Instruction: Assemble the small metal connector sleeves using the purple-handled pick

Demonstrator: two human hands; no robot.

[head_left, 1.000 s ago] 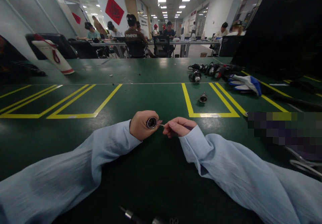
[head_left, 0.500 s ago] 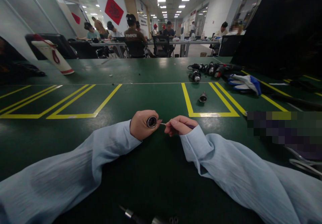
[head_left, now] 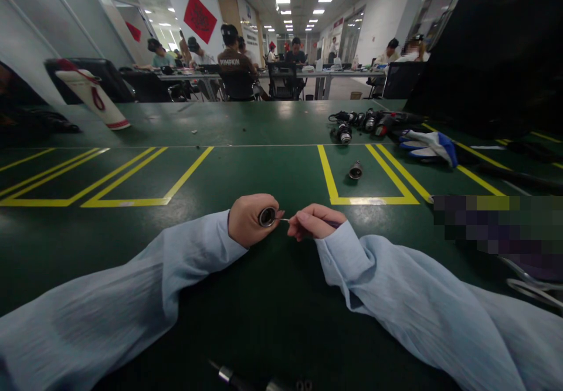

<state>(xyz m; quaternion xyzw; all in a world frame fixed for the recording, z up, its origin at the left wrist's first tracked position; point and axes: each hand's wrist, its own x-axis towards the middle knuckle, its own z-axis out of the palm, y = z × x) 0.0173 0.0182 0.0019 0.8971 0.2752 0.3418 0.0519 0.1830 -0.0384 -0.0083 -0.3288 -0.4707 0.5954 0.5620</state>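
My left hand (head_left: 250, 220) is closed around a round, metal-rimmed housing (head_left: 267, 217), its dark open mouth turned up towards me. Most of that part's body is hidden inside the fist. Just to the right, my right hand (head_left: 313, 222) pinches a thin screwdriver (head_left: 285, 220). Its slim metal shaft reaches across to the left fingertips at the side of the housing, and a bit of dark handle shows near the right wrist. Whatever the tip touches cannot be made out. A similar cup-shaped metal part (head_left: 355, 170) lies beyond, inside a yellow-taped area.
Dark metal tools with cables (head_left: 343, 133) lie at the back right, by a blue-and-white glove (head_left: 428, 148). A white bottle-like object (head_left: 94, 98) stands tilted at the far left. Metal-tipped tools (head_left: 226, 373) lie at the near edge of the green table (head_left: 264, 174). People sit farther off.
The housing has tipped slightly in my left hand, so its mouth shows a little differently. Both hands stay in nearly the same place.
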